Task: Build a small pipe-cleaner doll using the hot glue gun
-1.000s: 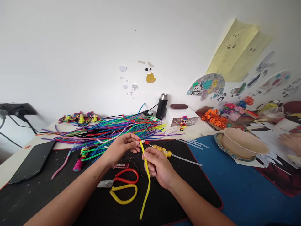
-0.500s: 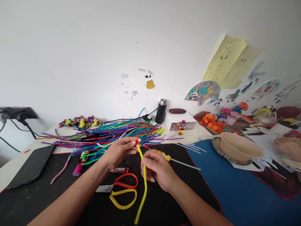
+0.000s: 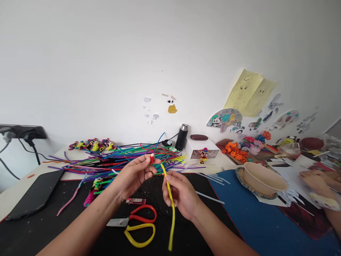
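Between its thumb and fingers, my left hand (image 3: 137,175) pinches a small red piece (image 3: 152,160) with a pale tip. My right hand (image 3: 179,192) grips a yellow pipe cleaner (image 3: 172,209) near its upper end, and the rest hangs down over the black mat (image 3: 106,231). A small gap separates the pipe cleaner's top from the red piece. Scissors (image 3: 141,227) with one red and one yellow handle lie open below my hands. Just above them is a small pink-labelled item (image 3: 135,201).
Many coloured pipe cleaners (image 3: 106,160) lie behind my hands. A phone (image 3: 34,193) and a pink figure (image 3: 93,192) are at left. Behind stand a black bottle (image 3: 182,137) and white box (image 3: 193,147). A bowl (image 3: 263,177) and another person's hands (image 3: 318,181) are at right.
The yellow pipe cleaner's top has come away from the red piece, moving slightly right with my right hand. The red piece now stands more upright. The camera view has tilted up.
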Tool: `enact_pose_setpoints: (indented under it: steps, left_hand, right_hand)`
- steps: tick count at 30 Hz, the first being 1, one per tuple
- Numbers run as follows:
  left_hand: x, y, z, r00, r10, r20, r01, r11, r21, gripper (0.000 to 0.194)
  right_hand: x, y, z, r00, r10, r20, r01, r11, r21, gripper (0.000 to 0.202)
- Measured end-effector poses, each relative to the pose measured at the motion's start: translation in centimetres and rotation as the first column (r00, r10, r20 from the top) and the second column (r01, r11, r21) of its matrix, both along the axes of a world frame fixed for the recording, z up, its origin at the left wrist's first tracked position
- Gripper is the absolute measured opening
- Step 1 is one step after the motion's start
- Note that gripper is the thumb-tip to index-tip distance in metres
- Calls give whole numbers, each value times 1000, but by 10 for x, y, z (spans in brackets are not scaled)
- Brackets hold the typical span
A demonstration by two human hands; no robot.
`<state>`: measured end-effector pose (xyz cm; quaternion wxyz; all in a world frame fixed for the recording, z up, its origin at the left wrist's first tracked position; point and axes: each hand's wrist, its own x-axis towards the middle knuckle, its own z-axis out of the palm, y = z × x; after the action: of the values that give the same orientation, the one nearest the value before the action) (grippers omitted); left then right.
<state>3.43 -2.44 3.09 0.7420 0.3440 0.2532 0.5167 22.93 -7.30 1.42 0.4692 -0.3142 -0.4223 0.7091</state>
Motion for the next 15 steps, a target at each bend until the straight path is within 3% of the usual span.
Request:
enact_pose_setpoints:
  steps: [5,11,15]
  left_hand:
    - [5,-5,2,999,-2,-44,5,998,56,27]
    - [4,-8,10,955,282,-88,-275,957,89,38]
    - [3,-15,15,949,199,-245,-159,972,173,40]
  right_hand:
    - [-7,-2,0,1000,30,3,-30,1000,1,38]
    - [-11,-3,2,999,-17,31,17,1000,13,35]
    - [-12,0,0,990,-123,73,122,992,9,38]
